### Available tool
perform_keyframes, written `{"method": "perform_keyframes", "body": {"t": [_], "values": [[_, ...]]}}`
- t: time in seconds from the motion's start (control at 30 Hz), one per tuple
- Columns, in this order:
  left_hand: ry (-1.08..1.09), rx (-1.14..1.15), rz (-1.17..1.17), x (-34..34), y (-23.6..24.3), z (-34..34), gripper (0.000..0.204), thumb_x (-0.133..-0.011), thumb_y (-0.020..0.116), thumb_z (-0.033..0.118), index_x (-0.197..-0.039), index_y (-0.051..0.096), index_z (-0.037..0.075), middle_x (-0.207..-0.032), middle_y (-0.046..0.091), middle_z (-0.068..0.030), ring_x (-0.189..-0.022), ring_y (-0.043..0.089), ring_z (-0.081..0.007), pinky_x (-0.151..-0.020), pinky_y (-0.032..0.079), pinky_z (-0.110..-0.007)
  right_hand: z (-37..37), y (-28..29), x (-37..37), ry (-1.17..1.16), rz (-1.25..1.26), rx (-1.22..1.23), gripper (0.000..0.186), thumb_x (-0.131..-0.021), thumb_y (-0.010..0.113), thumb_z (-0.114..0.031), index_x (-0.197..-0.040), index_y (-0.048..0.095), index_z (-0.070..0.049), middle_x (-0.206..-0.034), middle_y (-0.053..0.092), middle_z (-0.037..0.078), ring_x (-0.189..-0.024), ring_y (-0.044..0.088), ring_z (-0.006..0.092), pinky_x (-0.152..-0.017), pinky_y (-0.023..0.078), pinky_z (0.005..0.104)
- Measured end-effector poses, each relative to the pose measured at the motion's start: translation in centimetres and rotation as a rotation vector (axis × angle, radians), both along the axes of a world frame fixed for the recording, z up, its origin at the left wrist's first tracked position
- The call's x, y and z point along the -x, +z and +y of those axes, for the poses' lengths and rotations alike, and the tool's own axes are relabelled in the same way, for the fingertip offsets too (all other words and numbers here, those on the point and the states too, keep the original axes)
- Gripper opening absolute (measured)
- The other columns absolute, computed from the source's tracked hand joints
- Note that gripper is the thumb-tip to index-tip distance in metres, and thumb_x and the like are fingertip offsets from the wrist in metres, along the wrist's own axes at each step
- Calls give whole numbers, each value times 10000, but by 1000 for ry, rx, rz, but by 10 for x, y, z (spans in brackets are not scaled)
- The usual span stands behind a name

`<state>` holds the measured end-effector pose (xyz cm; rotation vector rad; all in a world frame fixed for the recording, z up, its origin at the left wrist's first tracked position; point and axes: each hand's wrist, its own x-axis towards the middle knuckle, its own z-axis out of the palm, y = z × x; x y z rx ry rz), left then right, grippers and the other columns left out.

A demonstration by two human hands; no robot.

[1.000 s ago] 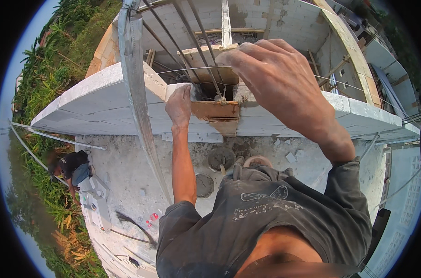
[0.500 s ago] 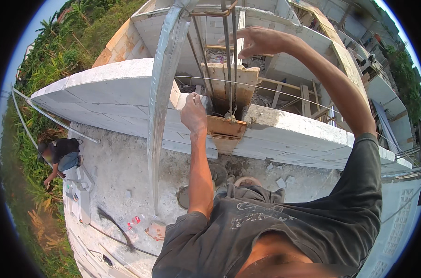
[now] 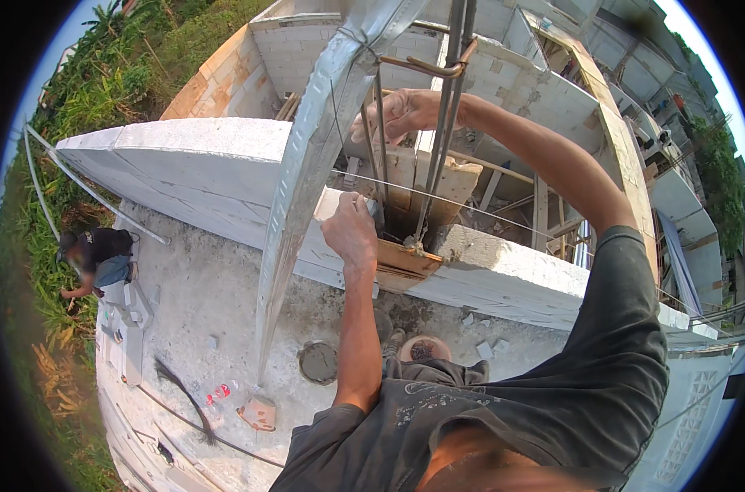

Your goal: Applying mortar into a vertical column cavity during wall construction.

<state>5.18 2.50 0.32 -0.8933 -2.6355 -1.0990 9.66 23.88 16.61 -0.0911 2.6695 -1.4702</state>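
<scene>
My left hand [image 3: 349,230] is closed over the end of a white lightweight block [image 3: 329,205] on top of the block wall [image 3: 200,172], left of a gap. Beyond it, my right hand [image 3: 401,115] reaches across at the level of the upright steel rebars [image 3: 444,135], partly hidden by them. Its fingers look apart, with nothing visible in them. A slanting galvanized metal channel [image 3: 311,148] stands just left of my left hand. Wooden form boards [image 3: 405,261] line the gap, and a taut string [image 3: 504,217] runs above the wall.
A bucket of wet mortar [image 3: 318,362] and a round pink tub [image 3: 426,348] stand on the concrete floor [image 3: 217,295] by my feet. At the far left another person [image 3: 102,256] crouches near the slab's edge. Beyond the wall lie roofless rooms with lumber [image 3: 541,205].
My right hand has moved left and lower, passing behind the rebars. My left hand keeps its place on the block. The whole view has shifted slightly.
</scene>
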Motion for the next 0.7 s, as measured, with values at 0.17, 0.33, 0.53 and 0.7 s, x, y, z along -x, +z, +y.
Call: {"method": "perform_keyframes", "body": {"t": [0.17,0.33,0.53,0.7], "values": [[12,67,20,0,8,-2,139,-894,674,260,-932,698,129,-747,712,-91,-709,696,-307,-665,524,-420,-3,-12,32,261,-134,6,416,-867,670,-192,-1283,668,-205,-1133,676,15,-990,582,138,-817,468,291],[25,77,77,0,12,-2,140,-876,691,255,-917,718,124,-736,711,-84,-698,694,-299,-652,521,-415,-13,-6,42,362,-239,-43,410,-889,717,-293,-1235,670,-80,-1073,685,56,-973,607,147,-823,508,300],[26,151,99,-5,20,-4,141,-872,692,254,-891,726,119,-714,704,-75,-661,682,-298,-650,496,-413,-33,-15,48,208,-386,173,462,-775,821,-367,-1149,715,-117,-1012,685,54,-976,609,139,-850,468,300],[-5,24,159,-3,1,-6,165,-920,639,231,-993,726,112,-763,712,-83,-753,679,-278,-871,438,-428,-16,-12,46,214,-232,142,364,-869,732,-392,-1033,679,-71,-770,601,-17,-738,585,116,-719,472,260]]}}
